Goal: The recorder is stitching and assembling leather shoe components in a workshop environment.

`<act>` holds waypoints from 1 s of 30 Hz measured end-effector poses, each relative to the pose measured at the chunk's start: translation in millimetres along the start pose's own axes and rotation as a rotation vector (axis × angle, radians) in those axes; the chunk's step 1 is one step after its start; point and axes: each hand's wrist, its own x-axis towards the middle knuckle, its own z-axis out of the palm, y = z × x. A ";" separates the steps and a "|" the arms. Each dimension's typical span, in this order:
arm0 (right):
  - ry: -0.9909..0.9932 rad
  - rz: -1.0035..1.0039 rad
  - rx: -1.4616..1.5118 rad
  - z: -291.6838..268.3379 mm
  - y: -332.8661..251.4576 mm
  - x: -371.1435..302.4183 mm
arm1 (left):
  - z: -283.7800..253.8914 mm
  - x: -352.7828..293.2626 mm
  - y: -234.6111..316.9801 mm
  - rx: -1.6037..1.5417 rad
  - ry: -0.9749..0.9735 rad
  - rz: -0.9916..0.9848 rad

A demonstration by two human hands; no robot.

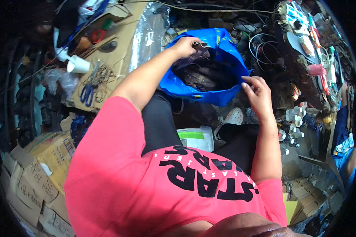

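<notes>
A large blue bag (219, 98) stands with its mouth wide apart in front of me. Inside lie several dark brown pieces (200, 79) that look like leather or shoe parts; shadow hides their exact kind. At the bag's far left rim, my left hand (184, 47) is closed on a thin brown piece with a wavy edge (202, 45). More brownish material hangs below that hand, within the bag. On the opposite side, my right hand (260, 94) has thumb and fingertips closed at the bag's right rim.
At left, a cardboard sheet (124, 39) bears blue-handled scissors (87, 93) and a white cup (78, 64). A cluttered bench (304, 51) runs along the right, near several small white containers (294, 118). Cardboard boxes (35, 185) stand lower left. A lidded plastic box (195, 138) sits between my legs.
</notes>
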 end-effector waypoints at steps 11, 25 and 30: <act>0.371 -0.527 -0.036 -2.8 -92.7 -49.4 | -118.1 -149.8 216.6 -0.497 0.103 0.312; 0.366 -0.526 0.376 -48.6 -142.9 -136.9 | -59.1 -227.3 401.8 -0.268 0.024 0.734; 0.611 -0.487 0.346 -100.2 -142.0 -175.8 | -77.7 -270.3 422.6 0.303 0.406 0.878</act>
